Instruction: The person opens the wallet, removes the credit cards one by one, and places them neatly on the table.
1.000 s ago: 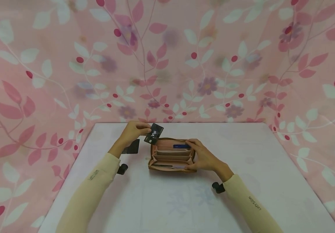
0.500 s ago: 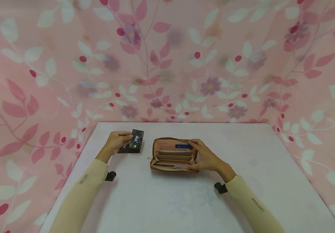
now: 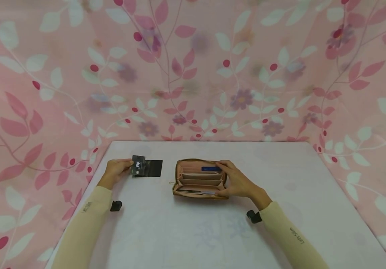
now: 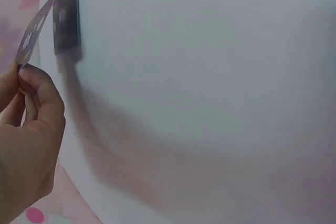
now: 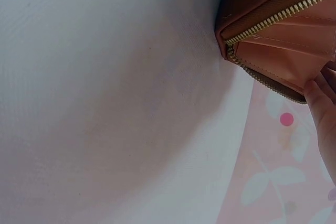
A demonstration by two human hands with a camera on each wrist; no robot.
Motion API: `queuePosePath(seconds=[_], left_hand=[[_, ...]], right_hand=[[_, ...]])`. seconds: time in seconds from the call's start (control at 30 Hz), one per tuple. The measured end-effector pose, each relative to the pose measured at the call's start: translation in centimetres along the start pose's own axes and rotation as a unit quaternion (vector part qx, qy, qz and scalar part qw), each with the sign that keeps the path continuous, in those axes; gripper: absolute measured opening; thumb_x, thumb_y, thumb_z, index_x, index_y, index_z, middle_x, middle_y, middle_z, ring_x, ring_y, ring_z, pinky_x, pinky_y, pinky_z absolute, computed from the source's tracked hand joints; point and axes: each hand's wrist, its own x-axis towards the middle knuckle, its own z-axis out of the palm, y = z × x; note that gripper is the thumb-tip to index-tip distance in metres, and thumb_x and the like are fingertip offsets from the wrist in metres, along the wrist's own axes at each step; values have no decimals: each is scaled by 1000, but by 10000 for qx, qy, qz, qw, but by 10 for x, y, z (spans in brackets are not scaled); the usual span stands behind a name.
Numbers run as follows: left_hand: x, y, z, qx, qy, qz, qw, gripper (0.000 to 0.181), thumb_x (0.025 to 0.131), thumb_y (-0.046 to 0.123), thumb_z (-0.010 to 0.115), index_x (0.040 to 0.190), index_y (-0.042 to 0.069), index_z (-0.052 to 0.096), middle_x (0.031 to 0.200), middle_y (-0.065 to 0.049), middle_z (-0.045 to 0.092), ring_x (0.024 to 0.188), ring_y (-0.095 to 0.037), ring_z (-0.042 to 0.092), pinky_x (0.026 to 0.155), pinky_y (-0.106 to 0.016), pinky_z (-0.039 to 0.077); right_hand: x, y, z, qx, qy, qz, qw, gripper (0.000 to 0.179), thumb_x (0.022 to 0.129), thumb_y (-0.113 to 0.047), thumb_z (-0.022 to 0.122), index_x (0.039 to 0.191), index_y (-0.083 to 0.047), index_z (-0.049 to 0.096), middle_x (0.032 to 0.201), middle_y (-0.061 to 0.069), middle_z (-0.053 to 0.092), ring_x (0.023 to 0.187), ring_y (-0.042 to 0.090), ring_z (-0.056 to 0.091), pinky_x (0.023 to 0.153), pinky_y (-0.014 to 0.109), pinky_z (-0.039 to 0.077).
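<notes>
My left hand (image 3: 115, 172) pinches a black card (image 3: 138, 165) marked "Vip" between thumb and fingers. In the left wrist view that card (image 4: 38, 32) stands tilted above the table. Partly behind it, dark flat cards (image 3: 155, 168) lie on the cloth; how many is unclear. At mid-table an unzipped tan wallet (image 3: 199, 182) gapes upward, showing its pink compartments. My right hand (image 3: 239, 182) grips its right end, fingers at the back edge and thumb at the front. A blue card (image 3: 210, 169) sits in the back slot, and other card edges (image 3: 196, 192) show along the front.
White cloth covers the table (image 3: 193, 231). A pink floral curtain (image 3: 193, 74) rises behind the table's far edge and along both sides. The wallet's zipper pull (image 3: 172, 183) sticks out at its left end.
My left hand has carried the Vip card left, from beside the wallet's back left corner to the left side of the dark cards. The right hand keeps its grip on the wallet.
</notes>
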Motion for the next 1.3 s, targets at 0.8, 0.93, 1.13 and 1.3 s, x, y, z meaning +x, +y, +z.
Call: queuePosePath(seconds=[0.8, 0.93, 1.13, 1.3], left_hand=[[25, -13, -17, 1792, 1239, -153, 9759, 38, 88, 9, 70, 121, -9, 64, 114, -17, 62, 76, -9, 55, 57, -17, 49], [24, -11, -16, 1928, 1179, -182, 9740, 39, 87, 10, 72, 120, -9, 64, 114, -17, 63, 76, -11, 57, 59, -19, 51], [21, -10, -13, 2528, 1099, 190, 9611, 31, 87, 9, 73, 110, -10, 69, 110, -22, 66, 75, -13, 59, 57, -19, 50], [18, -11, -9, 3073, 1135, 544, 9432, 24, 85, 10, 73, 100, -10, 72, 100, -23, 69, 72, -16, 62, 55, -20, 48]], right_hand=[[1, 3, 0, 29, -90, 181, 9998, 107, 70, -46, 85, 151, -3, 30, 151, 7, 28, 107, 14, 47, 98, 42, 43], [1, 4, 0, -40, -53, 227, 9997, 108, 69, -48, 85, 152, -4, 31, 151, 5, 28, 107, 13, 46, 98, 41, 43], [1, 3, 0, -15, -63, 157, 9999, 108, 70, -49, 84, 151, -3, 30, 151, 8, 28, 105, 15, 48, 98, 43, 43], [1, 4, 1, -8, -54, 118, 9999, 108, 70, -49, 84, 151, -2, 30, 151, 8, 28, 103, 14, 48, 98, 42, 43]])
